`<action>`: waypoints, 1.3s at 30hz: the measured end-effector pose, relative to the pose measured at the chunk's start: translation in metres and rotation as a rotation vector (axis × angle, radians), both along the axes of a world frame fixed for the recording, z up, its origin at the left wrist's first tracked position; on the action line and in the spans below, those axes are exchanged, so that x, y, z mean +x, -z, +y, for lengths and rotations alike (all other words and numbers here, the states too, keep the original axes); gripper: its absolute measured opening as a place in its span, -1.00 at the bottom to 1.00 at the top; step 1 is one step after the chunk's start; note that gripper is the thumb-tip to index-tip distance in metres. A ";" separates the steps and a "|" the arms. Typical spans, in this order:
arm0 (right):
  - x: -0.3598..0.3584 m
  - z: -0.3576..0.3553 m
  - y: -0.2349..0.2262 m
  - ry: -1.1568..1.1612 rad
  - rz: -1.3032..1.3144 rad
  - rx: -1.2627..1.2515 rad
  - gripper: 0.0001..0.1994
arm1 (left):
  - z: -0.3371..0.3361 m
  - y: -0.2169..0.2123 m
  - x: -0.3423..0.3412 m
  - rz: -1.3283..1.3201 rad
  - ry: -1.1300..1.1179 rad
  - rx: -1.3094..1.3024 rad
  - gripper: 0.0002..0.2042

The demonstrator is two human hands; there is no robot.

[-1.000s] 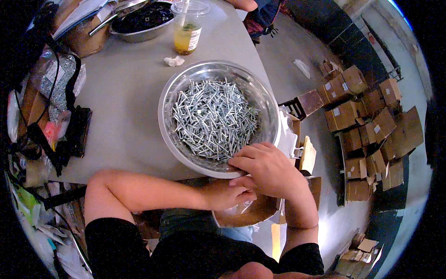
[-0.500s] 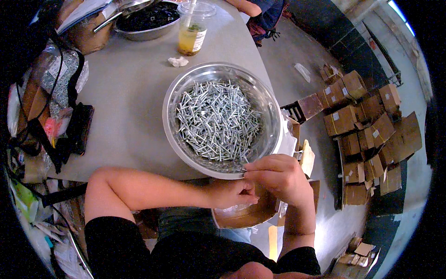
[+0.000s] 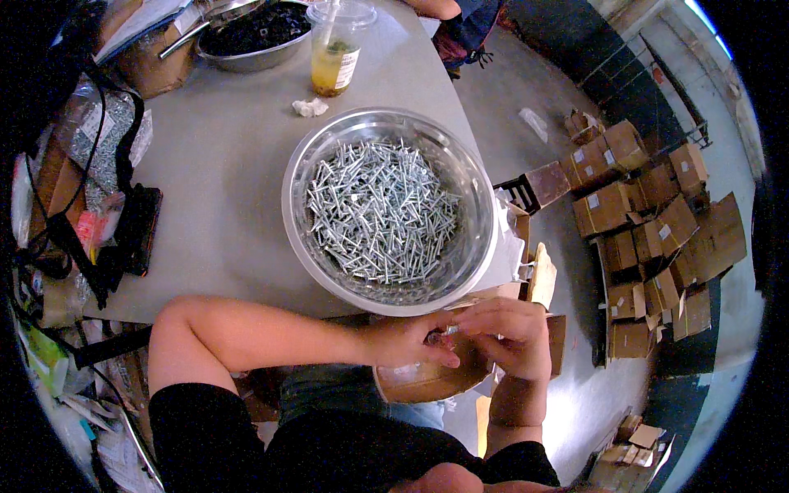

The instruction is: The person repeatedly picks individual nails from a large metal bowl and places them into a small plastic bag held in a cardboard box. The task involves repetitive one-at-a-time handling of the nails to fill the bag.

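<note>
A round steel bowl (image 3: 297, 234) stands at the table's front right, holding a heap of slim silvery screws or nails (image 3: 382, 209). Just beyond its near rim, my two hands meet low over an open cardboard box (image 3: 436, 386). My left hand (image 3: 411, 341) is curled, thumb below the fingers. From the right, my right hand (image 3: 509, 329) reaches over with bent fingers, its tips at the left hand's opening. Small shiny bits show between them, too small to identify. The palms' insides are hidden.
A lidded drink cup (image 3: 334, 62), crumpled tissue (image 3: 310, 108) and a pan of dark pieces (image 3: 255, 37) stand farther back. Bagged fasteners (image 3: 107, 140) and a black device (image 3: 144, 230) lie left. Cardboard boxes (image 3: 649, 238) are stacked on the right. Another person (image 3: 464, 33) is at the far edge.
My right hand has moved from the bowl's near rim down toward me, to the left hand's fingers. The left hand has turned slightly and its thumb side shows more.
</note>
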State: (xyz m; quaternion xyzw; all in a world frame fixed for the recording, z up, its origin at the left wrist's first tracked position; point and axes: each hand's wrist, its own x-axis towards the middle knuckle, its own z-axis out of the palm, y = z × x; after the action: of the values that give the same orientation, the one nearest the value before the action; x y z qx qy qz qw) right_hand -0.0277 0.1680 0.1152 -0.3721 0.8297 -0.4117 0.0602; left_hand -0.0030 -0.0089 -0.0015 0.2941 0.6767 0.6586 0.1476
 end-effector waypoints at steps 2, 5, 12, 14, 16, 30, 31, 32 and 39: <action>0.009 0.006 -0.001 0.024 -0.064 0.081 -0.78 | 0.005 0.001 -0.002 -0.030 0.062 0.109 -0.58; 0.018 0.012 0.005 0.019 -0.081 0.164 -0.79 | -0.003 -0.011 -0.002 -0.169 0.212 -0.110 -0.62; 0.035 -0.014 0.003 0.036 -0.063 0.135 -0.77 | 0.004 0.013 0.002 0.012 0.140 0.097 -0.63; 0.034 -0.008 0.007 0.042 -0.051 0.112 -0.77 | 0.004 0.006 0.000 0.097 0.106 0.114 -0.61; 0.034 -0.008 0.006 0.025 0.025 0.163 -0.76 | 0.002 -0.002 0.001 0.111 0.116 0.109 -0.59; 0.043 0.011 0.044 0.380 -0.010 0.075 -0.82 | -0.002 -0.007 0.001 0.214 -0.082 0.001 -0.87; 0.045 0.010 0.046 0.412 -0.048 0.070 -0.82 | -0.002 -0.005 0.001 0.237 -0.103 -0.034 -0.88; 0.044 0.011 0.048 0.379 -0.017 0.088 -0.82 | -0.001 -0.005 0.001 0.262 -0.124 -0.070 -0.90; 0.048 0.020 0.056 0.297 -0.015 0.092 -0.86 | -0.001 -0.008 0.004 0.277 -0.100 -0.055 -0.92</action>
State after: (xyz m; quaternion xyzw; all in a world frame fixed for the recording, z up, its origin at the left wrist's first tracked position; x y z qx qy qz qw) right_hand 0.0201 0.1881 0.0590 -0.2392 0.8931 -0.3804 0.0221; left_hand 0.0013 -0.0100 0.0063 0.3440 0.7220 0.5996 0.0278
